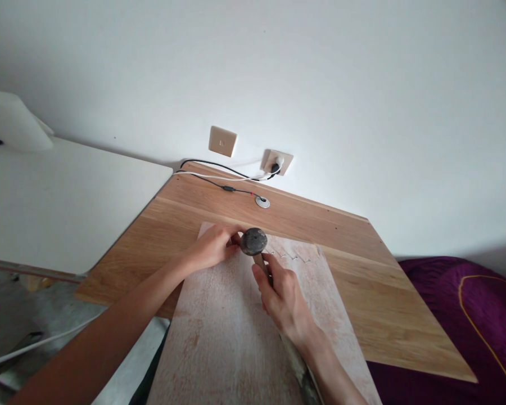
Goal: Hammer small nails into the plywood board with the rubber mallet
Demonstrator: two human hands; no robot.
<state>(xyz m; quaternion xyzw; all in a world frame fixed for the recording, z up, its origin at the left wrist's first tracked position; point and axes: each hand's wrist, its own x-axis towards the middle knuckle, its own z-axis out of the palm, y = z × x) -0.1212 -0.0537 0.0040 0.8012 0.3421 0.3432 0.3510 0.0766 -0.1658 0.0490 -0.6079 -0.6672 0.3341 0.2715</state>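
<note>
My right hand is wrapped round the handle of a hammer, close below its dark round head. The handle runs back under my forearm toward the bottom edge. Just left of the hammer head, my left hand rests at the far part of a whitish, worn board. Its thumb and fingers are pinched together; whatever they hold is hidden or too small to make out. Several small thin metal pieces, seemingly nails, stand in a row on the board right of the hammer head.
The board lies on a wooden tabletop against a white wall. Cables run along its back to a wall socket and a round grommet. A white table adjoins at left; purple fabric lies at right.
</note>
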